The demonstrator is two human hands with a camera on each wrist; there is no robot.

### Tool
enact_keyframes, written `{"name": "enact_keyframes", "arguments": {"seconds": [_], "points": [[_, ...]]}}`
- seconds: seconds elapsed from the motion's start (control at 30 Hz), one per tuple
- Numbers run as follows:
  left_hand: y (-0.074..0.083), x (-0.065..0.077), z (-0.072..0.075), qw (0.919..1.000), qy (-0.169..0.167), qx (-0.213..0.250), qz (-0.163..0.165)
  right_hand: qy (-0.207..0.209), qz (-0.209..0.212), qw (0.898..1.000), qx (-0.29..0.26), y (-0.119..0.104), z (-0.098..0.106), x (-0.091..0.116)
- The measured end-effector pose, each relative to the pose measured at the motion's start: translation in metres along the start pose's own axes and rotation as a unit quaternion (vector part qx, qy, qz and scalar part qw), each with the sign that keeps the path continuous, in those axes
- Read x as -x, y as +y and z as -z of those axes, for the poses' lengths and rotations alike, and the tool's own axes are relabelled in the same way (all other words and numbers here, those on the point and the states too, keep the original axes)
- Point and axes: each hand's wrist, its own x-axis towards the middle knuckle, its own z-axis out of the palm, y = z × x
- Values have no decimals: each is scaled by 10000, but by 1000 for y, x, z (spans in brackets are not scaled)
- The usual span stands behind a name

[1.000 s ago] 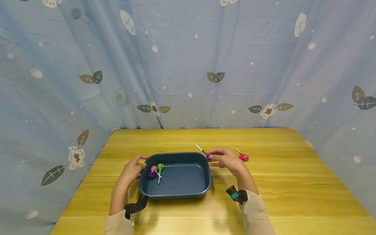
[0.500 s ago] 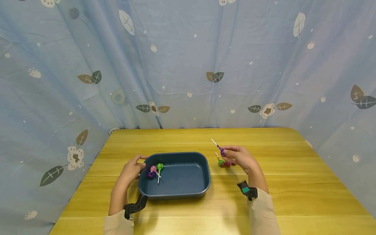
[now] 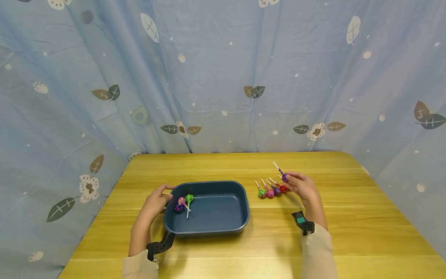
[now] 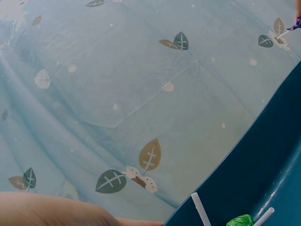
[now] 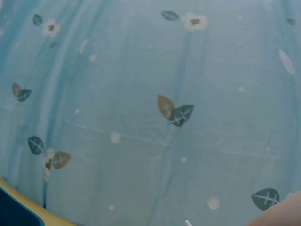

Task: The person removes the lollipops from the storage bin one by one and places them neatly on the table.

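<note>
Right grip (image 3: 304, 186) pinches a purple lollipop (image 3: 284, 178) near the lollipop row (image 3: 270, 194), left grip (image 3: 155, 202) rests loosely against the bin (image 3: 209, 233), and I should lower gently, sticks aligned.

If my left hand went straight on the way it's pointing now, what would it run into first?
Most likely the dark blue box: your left hand seems to touch the outside of its left end, though the exact contact is hard to judge.
</note>
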Motion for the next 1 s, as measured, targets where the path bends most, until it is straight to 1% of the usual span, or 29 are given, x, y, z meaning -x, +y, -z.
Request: {"name": "enact_keyframes", "arguments": {"seconds": [0.13, 0.37, 0.5, 0.7, 1.0], "points": [[0, 0, -1, 10000, -3, 42, 23, 248, -164, 9993, -244, 5, 9, -1], [0, 1, -1, 9999, -36, 110, 2, 660, -376, 9962, -424, 16, 20, -2], [0, 1, -1, 10000, -1, 88, -8, 718, -474, 9934, -756, 19, 25, 0], [0, 1, -1, 10000, 53, 75, -30, 800, -399, 9897, -1123, 22, 30, 0], [1, 2, 0, 9999, 29, 105, -26, 1236, -328, 9880, -866, 29, 30, -4]]}}
